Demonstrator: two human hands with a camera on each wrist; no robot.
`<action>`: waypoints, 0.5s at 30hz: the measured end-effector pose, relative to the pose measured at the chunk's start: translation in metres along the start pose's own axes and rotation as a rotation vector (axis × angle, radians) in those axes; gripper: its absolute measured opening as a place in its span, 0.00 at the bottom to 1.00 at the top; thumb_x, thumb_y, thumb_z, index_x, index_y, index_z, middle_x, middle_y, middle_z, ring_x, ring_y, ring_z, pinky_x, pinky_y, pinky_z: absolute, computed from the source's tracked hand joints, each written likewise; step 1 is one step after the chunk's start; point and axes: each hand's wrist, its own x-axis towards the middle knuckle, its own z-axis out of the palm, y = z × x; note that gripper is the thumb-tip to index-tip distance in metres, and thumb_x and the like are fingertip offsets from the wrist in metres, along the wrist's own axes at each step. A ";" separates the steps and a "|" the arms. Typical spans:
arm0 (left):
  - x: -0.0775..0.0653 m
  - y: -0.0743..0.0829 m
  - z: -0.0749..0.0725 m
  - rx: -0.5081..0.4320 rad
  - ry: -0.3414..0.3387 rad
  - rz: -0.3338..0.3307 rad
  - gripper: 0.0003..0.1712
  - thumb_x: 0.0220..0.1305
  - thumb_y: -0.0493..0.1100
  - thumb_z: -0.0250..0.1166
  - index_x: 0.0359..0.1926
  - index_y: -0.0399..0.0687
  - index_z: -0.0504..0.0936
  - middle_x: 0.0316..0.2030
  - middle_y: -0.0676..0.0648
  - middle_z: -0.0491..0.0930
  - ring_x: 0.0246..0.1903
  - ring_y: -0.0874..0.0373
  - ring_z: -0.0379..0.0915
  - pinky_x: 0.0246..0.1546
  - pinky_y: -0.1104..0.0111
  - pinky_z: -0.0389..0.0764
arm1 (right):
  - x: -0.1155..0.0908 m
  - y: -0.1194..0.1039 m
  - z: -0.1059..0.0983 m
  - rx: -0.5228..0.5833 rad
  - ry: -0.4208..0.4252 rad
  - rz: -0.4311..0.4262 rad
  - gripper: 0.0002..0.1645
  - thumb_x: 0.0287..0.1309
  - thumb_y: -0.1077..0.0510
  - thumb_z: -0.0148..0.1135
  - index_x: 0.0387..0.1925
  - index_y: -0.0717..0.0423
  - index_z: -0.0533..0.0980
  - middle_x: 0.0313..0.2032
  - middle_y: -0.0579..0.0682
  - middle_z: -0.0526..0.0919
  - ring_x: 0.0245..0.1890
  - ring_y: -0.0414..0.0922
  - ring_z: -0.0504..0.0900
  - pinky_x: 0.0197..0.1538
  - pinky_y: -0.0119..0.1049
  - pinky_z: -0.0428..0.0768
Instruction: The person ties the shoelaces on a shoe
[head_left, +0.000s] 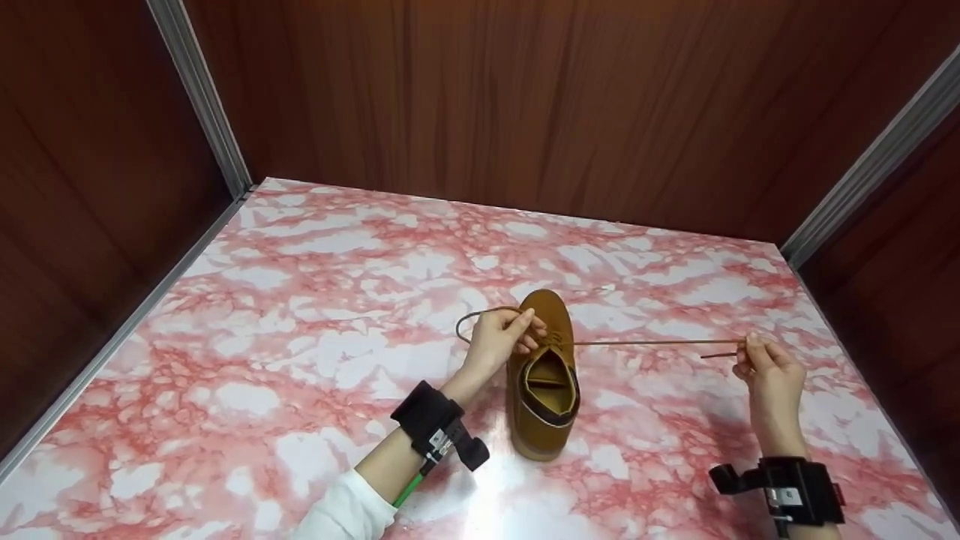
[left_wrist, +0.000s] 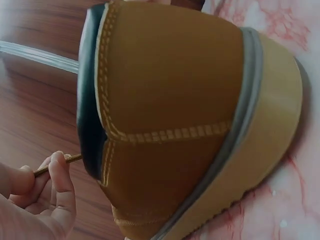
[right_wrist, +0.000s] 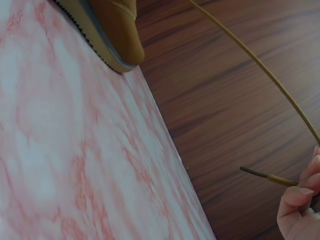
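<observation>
A tan lace-up shoe stands on the table with its toe pointing away from me. My left hand is above the shoe's left side by the tongue, pinching a brown shoelace between thumb and fingers. A loop of that lace curves out to the left of this hand. Well off to the right, my right hand pinches the other length of shoelace, stretched almost straight from the shoe. Its dark tip sticks out past the right fingers. The left fingers partly hide the lacing.
The table has a red-and-white marbled top. Dark wood-grain panels rise at the back and both sides, with metal posts at the corners. Black straps with small devices are on both wrists.
</observation>
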 end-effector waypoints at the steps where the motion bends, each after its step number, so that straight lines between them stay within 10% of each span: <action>1: 0.001 0.000 0.001 -0.019 -0.004 -0.005 0.16 0.66 0.38 0.54 0.30 0.28 0.81 0.25 0.41 0.80 0.16 0.62 0.72 0.21 0.67 0.77 | 0.000 0.000 0.000 -0.002 -0.004 -0.002 0.20 0.54 0.59 0.62 0.34 0.77 0.71 0.24 0.57 0.72 0.21 0.44 0.68 0.22 0.30 0.70; 15: 0.012 0.005 0.013 0.033 0.023 -0.059 0.14 0.62 0.40 0.58 0.28 0.33 0.82 0.16 0.45 0.77 0.10 0.65 0.66 0.12 0.77 0.67 | 0.017 -0.026 0.029 -0.093 -0.158 0.061 0.18 0.59 0.56 0.58 0.32 0.72 0.73 0.23 0.55 0.72 0.20 0.43 0.67 0.23 0.33 0.69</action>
